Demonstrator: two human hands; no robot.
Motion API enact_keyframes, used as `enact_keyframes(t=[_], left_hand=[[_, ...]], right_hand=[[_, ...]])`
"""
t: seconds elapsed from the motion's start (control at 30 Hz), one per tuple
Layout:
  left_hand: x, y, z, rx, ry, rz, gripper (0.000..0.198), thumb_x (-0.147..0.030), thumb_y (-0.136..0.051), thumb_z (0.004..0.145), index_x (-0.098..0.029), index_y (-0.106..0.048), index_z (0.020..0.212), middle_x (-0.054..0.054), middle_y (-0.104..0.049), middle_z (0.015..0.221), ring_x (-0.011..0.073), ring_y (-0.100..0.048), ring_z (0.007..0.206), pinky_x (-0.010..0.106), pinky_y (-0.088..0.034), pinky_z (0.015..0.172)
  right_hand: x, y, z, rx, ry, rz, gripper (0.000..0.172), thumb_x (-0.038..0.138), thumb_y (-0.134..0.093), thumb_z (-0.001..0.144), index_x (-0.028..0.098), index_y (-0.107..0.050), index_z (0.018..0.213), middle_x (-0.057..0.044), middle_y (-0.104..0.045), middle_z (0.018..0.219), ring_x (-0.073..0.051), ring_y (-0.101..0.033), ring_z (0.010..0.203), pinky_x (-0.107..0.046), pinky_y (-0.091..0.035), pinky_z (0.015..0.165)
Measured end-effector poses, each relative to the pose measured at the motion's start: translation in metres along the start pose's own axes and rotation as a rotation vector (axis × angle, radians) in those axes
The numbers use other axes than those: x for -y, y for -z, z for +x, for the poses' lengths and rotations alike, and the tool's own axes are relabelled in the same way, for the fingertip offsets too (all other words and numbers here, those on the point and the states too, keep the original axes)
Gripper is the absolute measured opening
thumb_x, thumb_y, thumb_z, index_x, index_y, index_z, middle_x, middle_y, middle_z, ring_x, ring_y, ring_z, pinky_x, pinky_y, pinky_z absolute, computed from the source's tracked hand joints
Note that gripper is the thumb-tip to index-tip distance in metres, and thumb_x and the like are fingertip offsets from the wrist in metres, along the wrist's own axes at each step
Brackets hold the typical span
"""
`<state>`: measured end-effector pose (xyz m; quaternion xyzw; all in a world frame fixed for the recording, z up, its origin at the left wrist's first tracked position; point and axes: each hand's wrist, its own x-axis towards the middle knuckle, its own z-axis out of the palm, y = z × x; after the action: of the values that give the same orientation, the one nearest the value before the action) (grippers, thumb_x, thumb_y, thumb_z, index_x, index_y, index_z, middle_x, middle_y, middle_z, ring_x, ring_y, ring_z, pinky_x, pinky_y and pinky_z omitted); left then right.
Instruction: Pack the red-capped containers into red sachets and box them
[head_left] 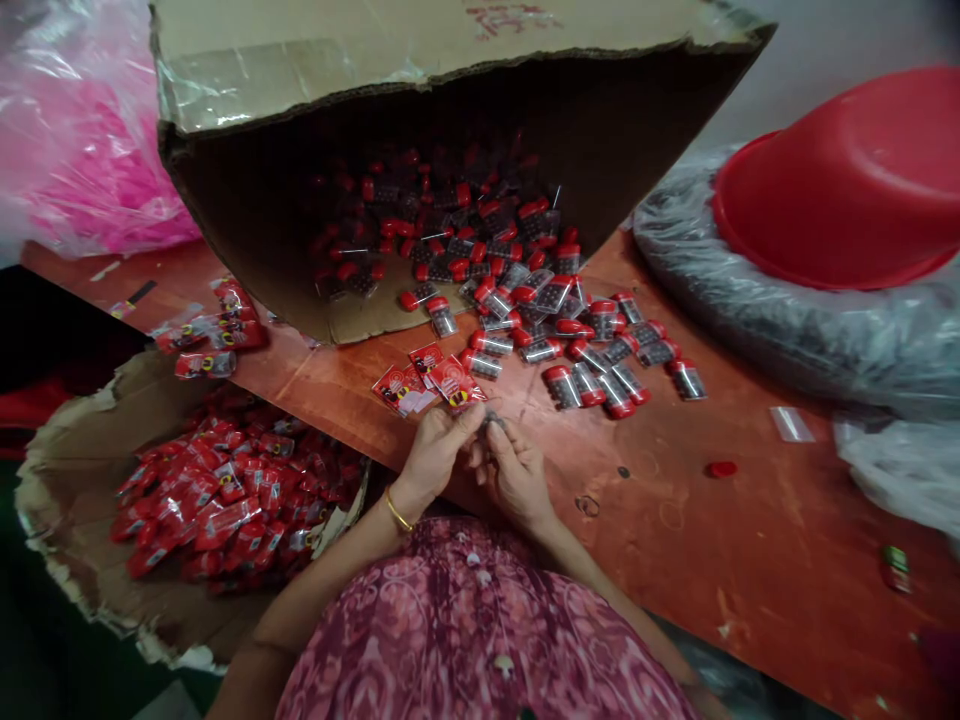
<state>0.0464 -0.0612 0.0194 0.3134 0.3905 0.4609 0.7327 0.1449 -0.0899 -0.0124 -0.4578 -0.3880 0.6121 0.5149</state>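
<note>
Close together at the table's near edge, my left hand [439, 450] and my right hand [517, 470] are both closed, fingertips almost meeting. Between them shows a small dark bit [492, 418], too little of it visible to name. Just beyond my left fingers lie several red printed cards [454, 383]. Past my hands, small clear containers with red lids and dark contents [562, 388] spread across the table. More red-lidded containers [450, 245] spill from the open cardboard box [292, 85] lying on its side.
At lower left, a torn-edged carton [71, 500] holds many red packets [217, 500]. Other packets [206, 363] lie on the red table [645, 540] above it. A red tub [847, 180] rests on a plastic-wrapped bundle [810, 340] at right. Pink items in a clear bag [97, 150] sit upper left.
</note>
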Motion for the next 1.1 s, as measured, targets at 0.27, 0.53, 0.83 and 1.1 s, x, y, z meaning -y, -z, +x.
enact_keyframes(t=[0.27,0.53,0.83,1.1], left_hand=[[0.004,-0.006,0.003,-0.03,0.013,0.07,0.042,-0.055,-0.068,0.064,-0.016,-0.054,0.06,-0.008,-0.042,0.035,0.0067,-0.039,0.026,0.019,-0.035,0.03],[0.01,0.006,-0.002,-0.032,-0.022,-0.045,0.035,-0.048,-0.069,0.068,-0.014,-0.062,0.06,0.0,-0.059,0.051,0.011,-0.055,0.047,0.023,-0.046,0.047],[-0.032,0.08,-0.05,-0.473,-0.03,0.162,0.041,-0.053,-0.071,0.062,-0.016,-0.066,0.08,0.007,-0.073,0.083,0.0234,-0.067,0.079,0.041,-0.05,0.083],[-0.069,0.198,-0.135,-1.262,0.139,1.451,0.028,-0.047,-0.049,0.079,-0.028,-0.058,0.097,0.0,-0.068,0.108,0.0377,-0.052,0.111,0.06,-0.039,0.09]], right_hand=[[0.004,0.0,0.003,-0.057,0.01,0.025,0.036,0.053,-0.054,0.082,0.019,-0.053,0.07,0.006,-0.055,0.052,-0.004,-0.041,0.034,-0.016,-0.032,0.034],[0.012,0.001,0.013,0.001,-0.046,-0.139,0.043,0.054,-0.068,0.065,0.019,-0.048,0.051,0.006,-0.047,0.037,-0.006,-0.038,0.031,-0.019,-0.032,0.035],[0.03,0.039,0.037,-0.182,0.313,-0.916,0.033,0.049,-0.052,0.081,0.018,-0.062,0.081,-0.008,-0.066,0.077,-0.019,-0.056,0.069,-0.032,-0.043,0.065],[0.007,0.086,0.045,-0.359,0.467,-1.666,0.03,0.029,-0.042,0.089,0.016,-0.061,0.109,-0.013,-0.066,0.111,-0.028,-0.052,0.101,-0.046,-0.027,0.092]])
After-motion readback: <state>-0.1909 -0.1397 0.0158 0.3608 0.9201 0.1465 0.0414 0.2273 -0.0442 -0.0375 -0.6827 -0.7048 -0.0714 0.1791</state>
